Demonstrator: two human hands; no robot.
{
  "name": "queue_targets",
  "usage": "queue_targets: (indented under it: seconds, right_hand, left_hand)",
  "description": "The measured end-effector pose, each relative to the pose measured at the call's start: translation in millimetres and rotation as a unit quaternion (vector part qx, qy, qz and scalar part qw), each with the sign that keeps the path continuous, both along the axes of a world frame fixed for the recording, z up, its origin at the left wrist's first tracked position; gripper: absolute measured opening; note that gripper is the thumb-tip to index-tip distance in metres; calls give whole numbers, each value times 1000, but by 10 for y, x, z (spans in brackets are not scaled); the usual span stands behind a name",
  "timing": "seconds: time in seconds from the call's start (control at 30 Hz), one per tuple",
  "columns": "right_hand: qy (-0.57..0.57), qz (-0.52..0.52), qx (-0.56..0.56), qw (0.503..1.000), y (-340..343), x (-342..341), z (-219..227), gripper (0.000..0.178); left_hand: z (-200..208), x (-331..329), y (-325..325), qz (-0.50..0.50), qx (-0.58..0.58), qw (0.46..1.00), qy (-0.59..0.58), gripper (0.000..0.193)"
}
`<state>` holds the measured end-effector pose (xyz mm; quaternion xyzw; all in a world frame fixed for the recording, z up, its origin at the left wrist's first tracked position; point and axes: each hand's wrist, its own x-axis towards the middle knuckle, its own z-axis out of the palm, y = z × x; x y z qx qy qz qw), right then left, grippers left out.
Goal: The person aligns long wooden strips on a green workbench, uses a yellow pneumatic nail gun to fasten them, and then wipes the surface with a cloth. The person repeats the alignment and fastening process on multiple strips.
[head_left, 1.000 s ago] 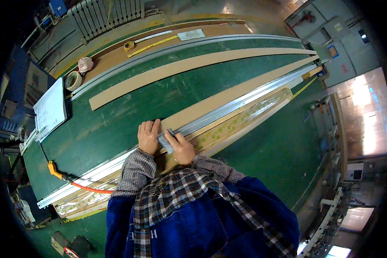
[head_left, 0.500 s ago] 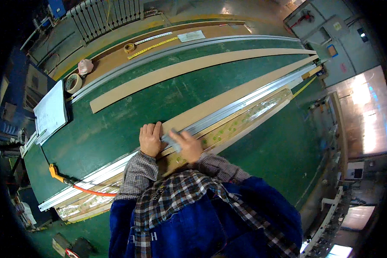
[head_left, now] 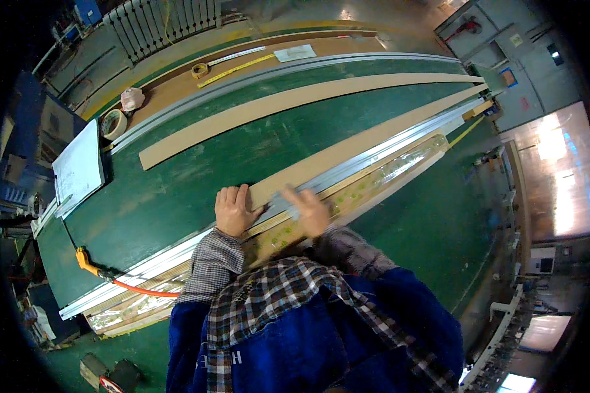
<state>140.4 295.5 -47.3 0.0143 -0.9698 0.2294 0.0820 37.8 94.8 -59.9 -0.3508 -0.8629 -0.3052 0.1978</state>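
Note:
My left hand is at the near end of a long tan flat strip, its index finger and thumb to either side of that end. My right hand, smeared by motion, is just to the right, over the long grey metal profile beside the strip. A small soft-looking grey piece, perhaps a pad or cloth, shows blurred at its fingertips. Below both hands runs a plastic-wrapped wooden-coloured bundle with green marks.
A second tan strip lies farther back on the green table. At left are an orange-handled tool with an orange hose, papers and a tape roll. A yellow measuring tape lies along the far side.
My right hand has slid right and slightly away from my left hand, the grey piece moving with it. My left hand remains at the strip's end.

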Motion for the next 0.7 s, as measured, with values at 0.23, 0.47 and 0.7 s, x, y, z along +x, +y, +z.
queue_targets:
  seconds: [0.23,0.47,0.7]
  right_hand:
    - [46,-98,15,994,-135,6,-240,57]
    - [-4,-34,49,998,202,19,55,63]
    - [-8,-114,19,993,-185,-50,-207,59]
  left_hand:
    - [-13,-2,47,10,-4,1000,8,67]
    - [-57,-1,14,7,-8,1000,-13,66]
    - [-100,-26,38,16,-21,1000,5,63]
